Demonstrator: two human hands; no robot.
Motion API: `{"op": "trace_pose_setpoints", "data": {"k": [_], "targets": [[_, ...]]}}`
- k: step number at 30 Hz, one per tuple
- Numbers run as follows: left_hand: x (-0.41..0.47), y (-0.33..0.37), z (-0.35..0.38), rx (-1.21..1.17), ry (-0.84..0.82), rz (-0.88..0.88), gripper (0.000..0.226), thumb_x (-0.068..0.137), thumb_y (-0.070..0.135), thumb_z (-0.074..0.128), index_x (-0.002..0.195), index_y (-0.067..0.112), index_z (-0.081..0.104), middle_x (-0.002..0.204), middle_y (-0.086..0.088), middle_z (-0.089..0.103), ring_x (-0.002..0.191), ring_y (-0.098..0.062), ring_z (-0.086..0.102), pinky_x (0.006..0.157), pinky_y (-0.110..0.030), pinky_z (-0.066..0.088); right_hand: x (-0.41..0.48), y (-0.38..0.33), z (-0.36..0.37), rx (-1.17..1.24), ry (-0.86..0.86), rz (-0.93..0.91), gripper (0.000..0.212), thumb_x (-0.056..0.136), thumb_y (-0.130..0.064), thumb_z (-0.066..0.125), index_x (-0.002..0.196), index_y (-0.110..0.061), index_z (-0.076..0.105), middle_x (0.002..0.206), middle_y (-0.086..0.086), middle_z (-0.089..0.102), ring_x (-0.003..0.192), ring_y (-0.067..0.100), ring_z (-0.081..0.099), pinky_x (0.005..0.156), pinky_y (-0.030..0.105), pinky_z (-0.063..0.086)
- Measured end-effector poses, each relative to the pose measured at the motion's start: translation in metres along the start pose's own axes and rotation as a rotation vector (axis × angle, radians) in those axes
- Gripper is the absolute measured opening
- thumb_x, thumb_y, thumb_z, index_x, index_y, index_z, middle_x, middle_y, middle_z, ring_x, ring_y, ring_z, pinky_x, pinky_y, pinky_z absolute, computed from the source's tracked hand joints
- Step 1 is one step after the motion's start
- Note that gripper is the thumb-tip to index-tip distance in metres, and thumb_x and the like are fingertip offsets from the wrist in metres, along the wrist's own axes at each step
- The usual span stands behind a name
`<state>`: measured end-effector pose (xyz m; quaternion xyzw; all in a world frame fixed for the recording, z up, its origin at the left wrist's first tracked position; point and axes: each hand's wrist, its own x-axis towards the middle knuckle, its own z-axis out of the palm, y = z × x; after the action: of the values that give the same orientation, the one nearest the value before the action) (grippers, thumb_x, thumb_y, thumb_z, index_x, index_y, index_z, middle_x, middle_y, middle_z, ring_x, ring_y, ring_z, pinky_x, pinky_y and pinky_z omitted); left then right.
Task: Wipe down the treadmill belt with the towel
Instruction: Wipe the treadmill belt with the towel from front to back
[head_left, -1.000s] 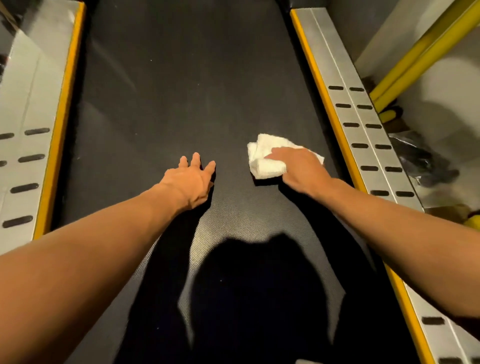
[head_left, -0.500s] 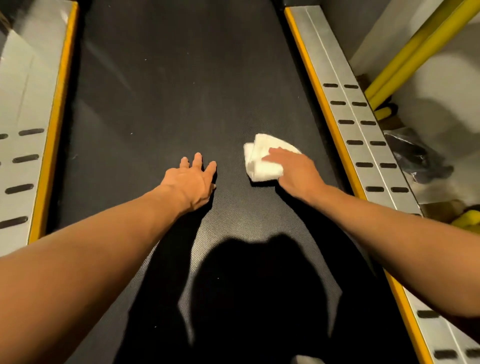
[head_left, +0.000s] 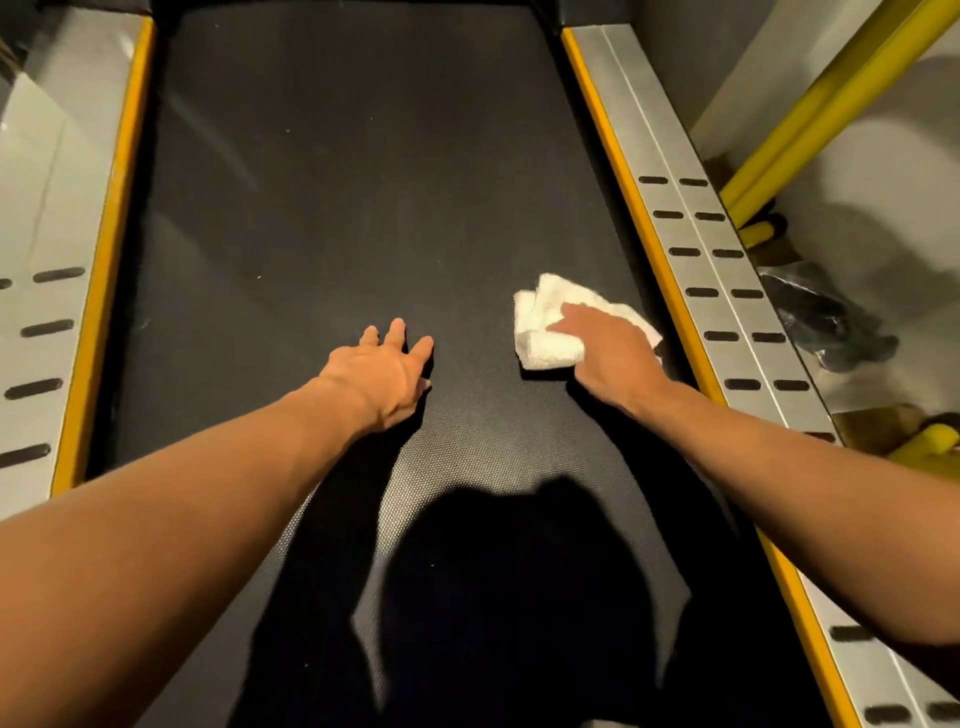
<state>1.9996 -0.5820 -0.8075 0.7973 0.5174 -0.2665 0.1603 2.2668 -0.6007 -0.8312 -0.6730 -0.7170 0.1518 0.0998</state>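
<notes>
Towel (head_left: 543, 343) has slid across the belt (head_left: 337, 182) toward the right side rail (head_left: 691, 249) since half a second ago. Its outer corner now sits just beside the rail's yellow edge, where a strip of bare belt showed before; I read this as the outward stroke of a side-to-side wipe. Right hand (head_left: 610, 348) lies flat on the towel, fingers straight, pressing rather than clutching. Left hand (head_left: 384, 369), well apart from the rail, is unchanged: fingers spread, braced on the belt, holding nothing.
</notes>
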Motion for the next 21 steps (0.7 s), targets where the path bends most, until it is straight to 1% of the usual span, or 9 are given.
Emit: {"op": "trace_pose_setpoints", "data": {"k": [3, 5, 6, 8, 11, 14, 17, 19, 21], "targets": [[-0.001, -0.006, 0.002, 0.009, 0.007, 0.020, 0.059, 0.103, 0.044, 0.025, 0.154, 0.024, 0.004, 0.162, -0.011, -0.002, 0.148, -0.036, 0.009, 0.109, -0.055, 0.034, -0.042, -0.012, 0.019, 0.000, -0.153, -0.120, 0.046, 0.076, 0.001, 0.063, 0.118, -0.018, 0.067, 0.135, 0.006, 0.056, 0.126, 0.027, 0.049, 0.106, 0.042, 0.039], [0.000, -0.005, 0.003, 0.015, 0.003, 0.020, 0.060, 0.102, 0.045, 0.024, 0.154, 0.024, 0.003, 0.162, -0.011, -0.003, 0.148, -0.036, 0.009, 0.109, -0.055, 0.034, -0.065, -0.023, 0.022, 0.033, -0.241, -0.239, 0.033, 0.077, -0.020, 0.071, 0.109, -0.023, 0.071, 0.123, 0.001, 0.065, 0.115, 0.018, 0.057, 0.101, 0.034, 0.042], [0.001, -0.003, 0.003, 0.017, 0.000, 0.017, 0.060, 0.102, 0.045, 0.025, 0.154, 0.024, 0.004, 0.162, -0.012, -0.003, 0.148, -0.037, 0.009, 0.109, -0.056, 0.034, -0.065, -0.021, 0.026, -0.003, -0.166, -0.312, 0.029, 0.075, -0.027, 0.074, 0.104, -0.020, 0.073, 0.110, -0.001, 0.070, 0.103, 0.015, 0.062, 0.093, 0.031, 0.045], [0.002, -0.001, 0.002, 0.007, -0.005, 0.005, 0.060, 0.102, 0.046, 0.025, 0.154, 0.022, 0.007, 0.161, -0.014, -0.002, 0.147, -0.039, 0.009, 0.109, -0.056, 0.033, -0.050, -0.012, 0.013, 0.032, -0.027, -0.254, 0.025, 0.077, -0.012, 0.072, 0.103, -0.011, 0.070, 0.096, -0.005, 0.068, 0.088, 0.010, 0.061, 0.079, 0.025, 0.046], [0.004, 0.002, 0.001, -0.001, -0.012, -0.003, 0.062, 0.101, 0.047, 0.027, 0.154, 0.022, 0.007, 0.161, -0.014, -0.001, 0.146, -0.041, 0.010, 0.110, -0.055, 0.032, -0.006, 0.002, -0.022, 0.125, 0.130, -0.049, 0.040, 0.077, -0.003, 0.067, 0.116, -0.011, 0.066, 0.117, 0.005, 0.066, 0.108, 0.022, 0.060, 0.092, 0.028, 0.044], [0.004, -0.002, 0.001, -0.012, -0.029, 0.002, 0.063, 0.102, 0.044, 0.030, 0.155, 0.025, 0.001, 0.162, -0.012, -0.004, 0.147, -0.039, 0.008, 0.112, -0.054, 0.030, -0.005, 0.018, -0.018, 0.094, 0.075, 0.144, 0.045, 0.080, -0.006, 0.058, 0.124, -0.015, 0.062, 0.130, 0.010, 0.059, 0.121, 0.031, 0.053, 0.100, 0.026, 0.036], [0.001, -0.007, 0.003, -0.018, -0.060, 0.005, 0.066, 0.102, 0.037, 0.035, 0.154, 0.027, -0.003, 0.162, -0.011, -0.008, 0.148, -0.038, 0.005, 0.113, -0.053, 0.029, -0.047, -0.005, 0.009, 0.072, 0.038, 0.032, 0.054, 0.076, 0.003, 0.060, 0.127, -0.016, 0.060, 0.140, 0.007, 0.051, 0.130, 0.027, 0.046, 0.107, 0.023, 0.026], [-0.001, -0.006, 0.005, -0.003, -0.070, -0.001, 0.067, 0.102, 0.035, 0.035, 0.154, 0.027, -0.005, 0.161, -0.012, -0.009, 0.148, -0.038, 0.006, 0.113, -0.053, 0.029, -0.072, -0.023, 0.012, 0.071, -0.129, -0.129, 0.055, 0.082, -0.001, 0.057, 0.133, -0.021, 0.055, 0.147, -0.001, 0.042, 0.137, 0.020, 0.037, 0.111, 0.028, 0.025], [-0.002, -0.006, 0.006, 0.004, -0.069, -0.010, 0.064, 0.102, 0.035, 0.033, 0.154, 0.028, -0.004, 0.161, -0.012, -0.009, 0.148, -0.039, 0.006, 0.113, -0.054, 0.029, -0.079, -0.030, 0.009, 0.090, -0.223, -0.186, 0.052, 0.083, -0.004, 0.058, 0.132, -0.023, 0.057, 0.144, -0.004, 0.046, 0.134, 0.018, 0.041, 0.110, 0.032, 0.031]]}}
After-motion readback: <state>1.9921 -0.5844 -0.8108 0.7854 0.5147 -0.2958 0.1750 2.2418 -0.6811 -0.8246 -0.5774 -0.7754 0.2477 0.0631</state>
